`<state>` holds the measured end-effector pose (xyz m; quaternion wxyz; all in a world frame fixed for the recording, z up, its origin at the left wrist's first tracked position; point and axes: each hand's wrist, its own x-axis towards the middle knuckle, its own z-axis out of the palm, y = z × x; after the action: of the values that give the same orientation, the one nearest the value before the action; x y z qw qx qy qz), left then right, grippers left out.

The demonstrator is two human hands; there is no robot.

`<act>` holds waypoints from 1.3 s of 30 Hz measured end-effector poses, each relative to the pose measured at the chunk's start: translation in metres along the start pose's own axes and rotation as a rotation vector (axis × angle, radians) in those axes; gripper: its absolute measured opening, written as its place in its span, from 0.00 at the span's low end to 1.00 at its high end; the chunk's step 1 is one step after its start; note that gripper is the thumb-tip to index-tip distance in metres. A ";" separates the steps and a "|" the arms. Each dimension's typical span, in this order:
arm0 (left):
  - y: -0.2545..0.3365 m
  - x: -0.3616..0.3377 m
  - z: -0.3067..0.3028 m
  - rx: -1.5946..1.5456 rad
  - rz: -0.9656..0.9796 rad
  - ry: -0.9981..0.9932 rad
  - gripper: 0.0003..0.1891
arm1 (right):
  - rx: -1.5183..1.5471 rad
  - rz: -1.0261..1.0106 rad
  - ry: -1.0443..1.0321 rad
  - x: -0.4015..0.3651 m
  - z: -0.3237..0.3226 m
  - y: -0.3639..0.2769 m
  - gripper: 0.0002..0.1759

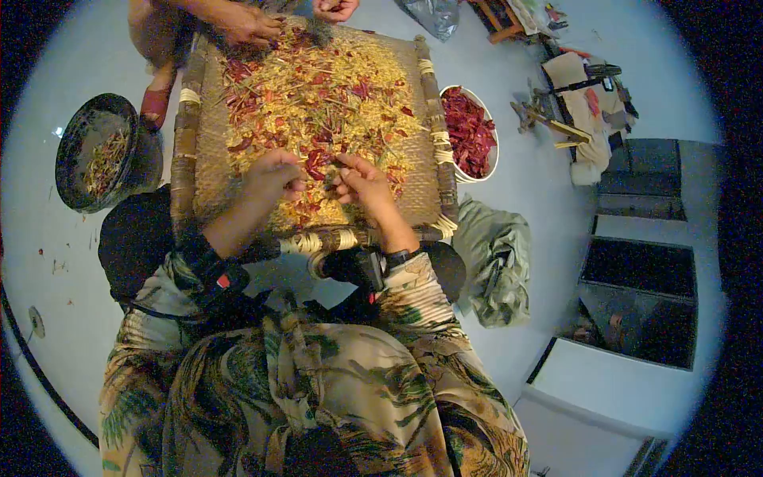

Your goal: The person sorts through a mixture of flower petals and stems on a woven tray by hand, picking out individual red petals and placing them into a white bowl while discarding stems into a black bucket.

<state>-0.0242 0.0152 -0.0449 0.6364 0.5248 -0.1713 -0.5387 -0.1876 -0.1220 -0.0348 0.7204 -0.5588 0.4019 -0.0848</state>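
Note:
A woven tray with a wooden frame (211,151) lies in front of me, spread with yellow seeds (373,67), broken dried red chillies (318,163) and thin stems. Over its near part, my left hand (274,176) is closed with the fingers curled in. Whatever it may hold is hidden. My right hand (367,187) is just to the right, thumb and forefinger pinched together by the chilli pieces. What sits in that pinch is too small to name. The two hands are apart, with chillies and seeds between them.
A dark tub (71,179) with stems stands at left, and a white bucket of red chillies (469,131) at right. Another person's hands (246,25) work at the tray's far edge. A grey-green sack (501,270) lies on the floor near my right knee.

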 end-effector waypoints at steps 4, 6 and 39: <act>-0.005 0.003 -0.004 -0.051 -0.003 -0.060 0.07 | -1.056 -0.575 0.253 0.003 -0.029 0.013 0.16; -0.009 0.007 -0.008 -0.046 -0.023 -0.082 0.07 | -0.566 -0.245 0.179 -0.007 -0.047 -0.010 0.18; -0.004 -0.001 0.000 -0.001 0.013 -0.035 0.06 | -1.191 -0.451 0.513 0.045 -0.105 0.001 0.21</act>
<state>-0.0265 0.0166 -0.0485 0.6371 0.5138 -0.1855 -0.5438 -0.2283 -0.2246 -0.0627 0.1370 -0.8920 0.4117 -0.1272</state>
